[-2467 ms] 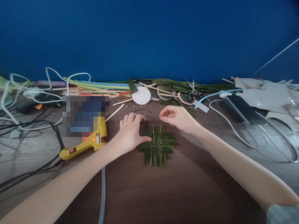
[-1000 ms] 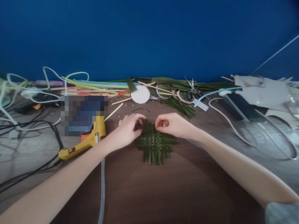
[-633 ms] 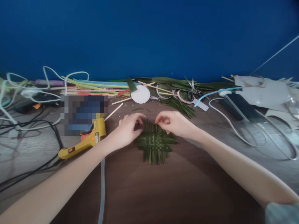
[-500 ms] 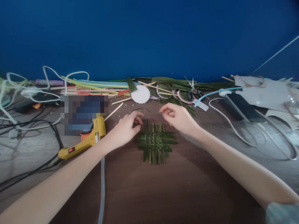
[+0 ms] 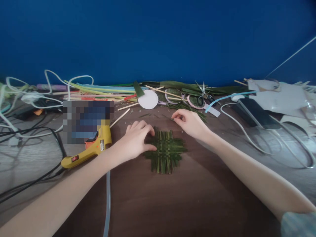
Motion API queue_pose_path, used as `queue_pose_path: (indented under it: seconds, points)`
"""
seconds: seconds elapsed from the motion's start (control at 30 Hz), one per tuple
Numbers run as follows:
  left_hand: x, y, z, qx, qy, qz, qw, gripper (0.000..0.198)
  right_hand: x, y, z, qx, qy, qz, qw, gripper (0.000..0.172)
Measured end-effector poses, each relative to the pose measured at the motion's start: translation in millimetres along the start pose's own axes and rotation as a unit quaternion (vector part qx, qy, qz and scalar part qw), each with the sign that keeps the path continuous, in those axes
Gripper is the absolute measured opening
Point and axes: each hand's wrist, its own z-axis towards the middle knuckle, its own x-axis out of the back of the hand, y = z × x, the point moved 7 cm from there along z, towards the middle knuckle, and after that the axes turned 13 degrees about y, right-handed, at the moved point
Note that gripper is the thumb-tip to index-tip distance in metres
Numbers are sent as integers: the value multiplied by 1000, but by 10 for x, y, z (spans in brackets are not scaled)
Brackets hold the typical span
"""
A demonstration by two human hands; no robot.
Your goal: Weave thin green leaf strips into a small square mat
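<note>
A small mat woven from green leaf strips (image 5: 169, 153) lies flat on the dark brown table. At its left edge my left hand (image 5: 138, 140) is open, thumb and forefinger apart in a C shape over the strips. Whether the fingertips press on the weave I cannot tell. Above the mat's upper right corner, my right hand (image 5: 190, 121) is closed in a pinch. A thin, dark green leaf strip (image 5: 169, 117) sticks out leftward from its fingertips.
On the left lie a yellow glue gun (image 5: 86, 153) and tangled cables. Along the blue wall are sticks, long leaves, a white disc (image 5: 148, 99) and scissors (image 5: 202, 93). A dark phone-like device (image 5: 259, 113) lies on the right beside white cut sheets (image 5: 277, 98).
My left hand has come down and right onto the mat's left edge, its thumb and fingers spreading. The right hand has shifted slightly right, and a leaf strip now shows in its pinch.
</note>
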Motion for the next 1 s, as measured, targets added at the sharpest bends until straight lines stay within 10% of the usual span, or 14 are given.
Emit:
queue_pose_path:
  seconds: [0.47, 1.0]
  points:
    - [-29, -101, 65, -6, 21, -3, 1000, 63, 28, -152, -15, 118, 64, -54, 989, 17]
    - [-36, -141, 44, 24, 56, -25, 998, 56, -172, -628, -390, 318, -99, 70, 940, 18]
